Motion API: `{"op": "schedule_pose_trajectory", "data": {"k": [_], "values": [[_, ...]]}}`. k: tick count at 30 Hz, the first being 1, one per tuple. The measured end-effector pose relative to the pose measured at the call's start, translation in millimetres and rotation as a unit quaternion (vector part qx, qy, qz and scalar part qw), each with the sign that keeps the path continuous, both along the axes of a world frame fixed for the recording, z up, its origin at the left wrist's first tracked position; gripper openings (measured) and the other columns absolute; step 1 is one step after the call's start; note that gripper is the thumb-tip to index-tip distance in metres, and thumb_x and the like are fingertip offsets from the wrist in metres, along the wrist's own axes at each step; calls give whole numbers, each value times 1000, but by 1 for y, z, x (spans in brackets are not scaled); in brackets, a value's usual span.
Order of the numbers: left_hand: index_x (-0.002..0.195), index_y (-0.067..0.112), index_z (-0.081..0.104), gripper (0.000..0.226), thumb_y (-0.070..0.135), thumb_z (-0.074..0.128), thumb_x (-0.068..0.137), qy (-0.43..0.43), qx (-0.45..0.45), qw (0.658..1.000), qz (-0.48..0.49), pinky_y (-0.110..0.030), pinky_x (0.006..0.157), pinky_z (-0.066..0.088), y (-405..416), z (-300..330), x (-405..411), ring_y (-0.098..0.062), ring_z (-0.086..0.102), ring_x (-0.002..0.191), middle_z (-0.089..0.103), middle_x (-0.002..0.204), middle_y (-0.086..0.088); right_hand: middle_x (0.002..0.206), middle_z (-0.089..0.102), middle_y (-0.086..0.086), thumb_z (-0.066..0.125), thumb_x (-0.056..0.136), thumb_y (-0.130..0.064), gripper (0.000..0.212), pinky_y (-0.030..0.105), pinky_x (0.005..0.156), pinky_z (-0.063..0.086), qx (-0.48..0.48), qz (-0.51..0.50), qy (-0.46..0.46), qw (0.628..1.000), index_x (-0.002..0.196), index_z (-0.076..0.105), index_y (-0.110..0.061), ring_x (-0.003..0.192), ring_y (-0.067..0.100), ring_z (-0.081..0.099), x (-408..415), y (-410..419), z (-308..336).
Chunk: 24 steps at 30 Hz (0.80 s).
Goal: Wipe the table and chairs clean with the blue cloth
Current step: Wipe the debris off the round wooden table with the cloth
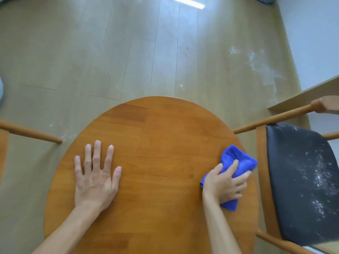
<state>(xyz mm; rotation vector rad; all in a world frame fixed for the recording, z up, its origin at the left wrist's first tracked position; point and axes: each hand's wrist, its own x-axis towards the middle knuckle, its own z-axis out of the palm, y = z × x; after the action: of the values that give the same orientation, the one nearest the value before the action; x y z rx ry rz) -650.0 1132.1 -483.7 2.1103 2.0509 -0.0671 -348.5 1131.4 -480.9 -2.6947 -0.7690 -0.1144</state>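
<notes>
A round wooden table (156,136) fills the lower middle of the head view. My left hand (96,177) lies flat on its left part, fingers straight and spread. My right hand (224,182) grips a bunched blue cloth (236,158) at the table's right edge, fingers curled over it. To the right stands a wooden chair with a black seat (300,180) dusted with white powder. At the far left, part of a second wooden chair (31,133) shows.
White powder smears mark the pale wood floor (262,68) beyond the table on the right and near the left chair's rail. A light wooden shelf edge (302,96) and a white wall stand at the right.
</notes>
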Motion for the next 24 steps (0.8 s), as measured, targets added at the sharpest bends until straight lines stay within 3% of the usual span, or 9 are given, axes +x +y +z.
{"op": "schedule_pose_trajectory", "data": {"k": [3,6,10,12,14,16,18,21,24], "values": [[152,16,20,68,53,10,95,2,11,1000,2,-56,117,4,-1,-1,0,-34,7,148,7,161,-14,146,41,21,58,82,-36,50,50,85,42,4,127,-16,992,130,59,-21,120,41,48,-56,65,-3],[151,16,22,68,53,10,95,7,23,1000,11,-56,116,7,-1,-2,3,-35,10,147,11,160,-15,147,43,18,58,81,-42,50,47,90,44,29,292,-30,955,128,61,-25,123,38,50,-110,125,-3],[149,13,31,68,49,23,92,13,29,999,21,-56,115,11,2,-3,3,-35,15,146,17,159,-15,146,45,14,51,84,-44,46,46,90,41,22,548,-43,835,125,63,-26,122,35,51,-129,150,-7],[149,14,31,68,49,24,91,16,28,999,21,-56,116,11,2,-3,3,-34,14,146,17,159,-14,145,47,15,54,84,-40,44,46,87,44,29,621,-53,782,124,65,-24,120,35,53,-109,150,-6],[149,16,30,67,49,24,91,18,24,999,23,-55,116,11,1,-3,3,-33,13,147,16,159,-14,145,47,15,55,85,-37,43,45,87,44,20,658,-56,751,124,65,-24,120,35,53,-84,144,-3],[150,17,27,67,50,23,92,16,21,999,24,-54,117,8,1,-3,2,-32,11,147,14,160,-13,146,45,15,56,86,-36,43,43,89,44,13,651,-56,757,126,64,-24,122,35,52,-52,128,0],[152,19,23,67,51,21,93,14,19,999,23,-52,118,4,1,-3,2,-31,7,148,10,160,-11,147,43,16,58,86,-35,45,44,92,44,10,614,-57,787,129,62,-23,125,35,50,-9,102,2],[153,21,18,67,52,19,94,17,16,1000,21,-52,118,1,0,0,2,-29,3,148,6,161,-10,150,38,17,53,89,-38,50,47,96,43,-21,508,-76,858,135,56,-21,129,36,45,63,51,9],[153,21,17,66,51,20,94,17,12,1000,18,-53,118,2,0,2,3,-30,2,148,5,161,-11,150,33,22,42,91,-43,55,57,92,44,-47,340,-54,938,137,52,-15,124,45,43,96,-23,18]]}}
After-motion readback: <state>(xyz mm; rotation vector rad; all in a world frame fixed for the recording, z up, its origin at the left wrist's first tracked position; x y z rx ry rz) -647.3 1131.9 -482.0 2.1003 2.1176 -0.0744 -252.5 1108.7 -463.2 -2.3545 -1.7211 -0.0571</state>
